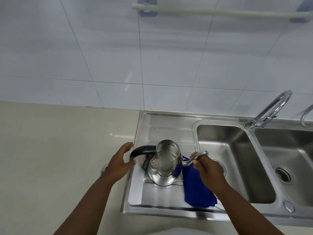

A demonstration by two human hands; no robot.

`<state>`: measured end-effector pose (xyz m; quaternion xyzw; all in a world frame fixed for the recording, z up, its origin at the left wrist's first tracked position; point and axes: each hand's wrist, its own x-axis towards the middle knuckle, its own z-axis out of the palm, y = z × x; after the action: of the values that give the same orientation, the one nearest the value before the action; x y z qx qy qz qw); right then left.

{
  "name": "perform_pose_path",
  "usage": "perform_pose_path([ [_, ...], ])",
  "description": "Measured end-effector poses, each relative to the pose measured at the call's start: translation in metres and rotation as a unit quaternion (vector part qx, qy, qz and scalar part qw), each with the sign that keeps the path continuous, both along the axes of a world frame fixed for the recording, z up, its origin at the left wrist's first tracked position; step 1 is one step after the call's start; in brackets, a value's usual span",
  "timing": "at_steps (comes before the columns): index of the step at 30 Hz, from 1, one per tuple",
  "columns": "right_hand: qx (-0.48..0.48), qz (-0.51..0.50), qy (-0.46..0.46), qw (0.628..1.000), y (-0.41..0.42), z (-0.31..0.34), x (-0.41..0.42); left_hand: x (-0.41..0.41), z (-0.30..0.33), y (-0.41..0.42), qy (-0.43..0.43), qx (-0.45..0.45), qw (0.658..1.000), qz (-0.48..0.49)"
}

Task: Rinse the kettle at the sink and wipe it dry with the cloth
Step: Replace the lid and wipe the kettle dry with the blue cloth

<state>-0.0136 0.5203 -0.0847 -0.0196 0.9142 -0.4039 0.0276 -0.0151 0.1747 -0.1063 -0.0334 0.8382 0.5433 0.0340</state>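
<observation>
A shiny steel kettle [165, 164] with no lid stands upright on the sink's drainboard [162, 195]. Its black curved handle [143, 150] points left and its thin gooseneck spout [197, 156] points right. My left hand [121, 162] is at the handle's outer bend, fingers spread, thumb touching the handle. My right hand [205, 168] pinches the spout between thumb and fingers. A blue cloth [196, 189] lies folded on the drainboard, right of the kettle and under my right wrist.
A double steel sink lies to the right, with the near basin [237, 163] and a far basin [291, 160], each with a drain. A chrome faucet [271, 109] arches behind them. Beige countertop [59, 150] spreads left. White tiled wall and a towel rail [211, 12] are behind.
</observation>
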Motion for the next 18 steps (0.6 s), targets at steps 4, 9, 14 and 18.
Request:
perform_pose_path([
  [4,0.008,0.005,0.011,1.000,0.001,-0.001,0.000,0.021,-0.021,-0.039,-0.008,-0.108,0.991,0.080],
  [9,0.009,0.006,0.029,1.000,0.000,0.000,0.000,0.040,-0.041,-0.065,-0.026,-0.096,0.991,0.093],
  [14,-0.013,0.012,0.027,0.999,-0.001,-0.001,0.001,0.043,-0.038,-0.066,-0.033,-0.049,0.984,0.170],
  [18,-0.021,0.010,0.025,0.999,-0.001,-0.005,0.000,0.031,-0.003,-0.054,0.019,-0.040,0.983,0.180],
])
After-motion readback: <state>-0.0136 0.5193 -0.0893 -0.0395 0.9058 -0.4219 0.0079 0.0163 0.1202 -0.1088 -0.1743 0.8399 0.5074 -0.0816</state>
